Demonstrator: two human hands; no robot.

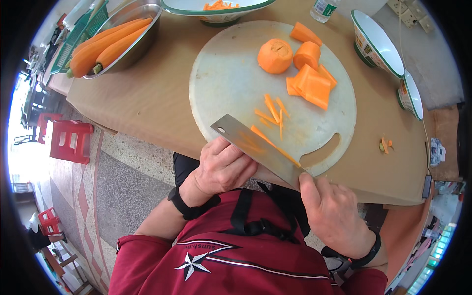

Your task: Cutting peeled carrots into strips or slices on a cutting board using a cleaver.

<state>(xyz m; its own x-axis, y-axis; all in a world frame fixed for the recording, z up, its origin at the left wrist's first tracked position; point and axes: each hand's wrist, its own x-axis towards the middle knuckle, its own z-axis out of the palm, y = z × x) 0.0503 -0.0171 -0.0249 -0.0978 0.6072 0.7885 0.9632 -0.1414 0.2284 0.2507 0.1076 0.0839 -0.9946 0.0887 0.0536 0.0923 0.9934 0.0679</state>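
My right hand (332,210) grips the handle end of a Chinese cleaver (258,149), its handle hidden in the fist. The broad steel blade slants up to the left over the near rim of a round white cutting board (228,73). Curled against the blade's near side is my left hand (225,166); whether its fingers hold anything is hidden. A thin carrot strip (276,146) lies along the blade's far edge. Several carrot sticks (272,108) are scattered just beyond it. Farther back on the board are overlapping carrot slices (313,86), a thick carrot chunk (274,56) and smaller carrot pieces (307,55).
Whole carrots (110,44) fill a steel bowl (145,46) at the far left. An enamel bowl (184,11) with carrot shreds stands behind the board, near a plastic bottle (323,10). Two enamel bowls (378,44) and carrot scraps (385,145) are at right.
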